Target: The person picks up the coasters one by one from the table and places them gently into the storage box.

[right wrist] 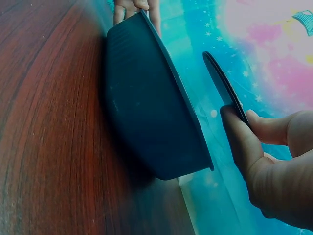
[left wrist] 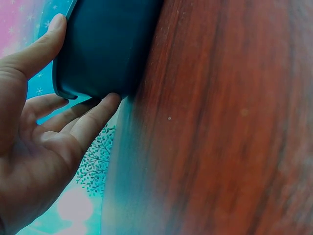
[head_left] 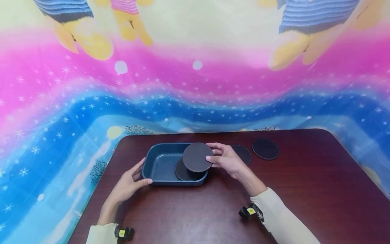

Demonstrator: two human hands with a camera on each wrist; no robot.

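Observation:
A dark blue-grey rectangular tray [head_left: 161, 162] with raised walls sits on the table. At its left end, my left hand [head_left: 129, 183] holds it, the thumb at the near corner and the fingers along the end wall; the left wrist view shows this hand [left wrist: 44, 132] against the wall. My right hand [head_left: 226, 159] pinches a round dark brown coaster [head_left: 197, 157] by its right edge, above the tray's right part. Seen edge-on in the right wrist view, that coaster [right wrist: 225, 85] is clear of the rim. Another coaster [head_left: 182, 171] lies inside the tray, partly hidden under the held one.
Right of the tray, two more coasters lie on the brown table [head_left: 304, 189]: one [head_left: 243, 154] partly behind my right hand, another [head_left: 265, 149] farther right. A patterned cloth [head_left: 195, 84] hangs behind the table.

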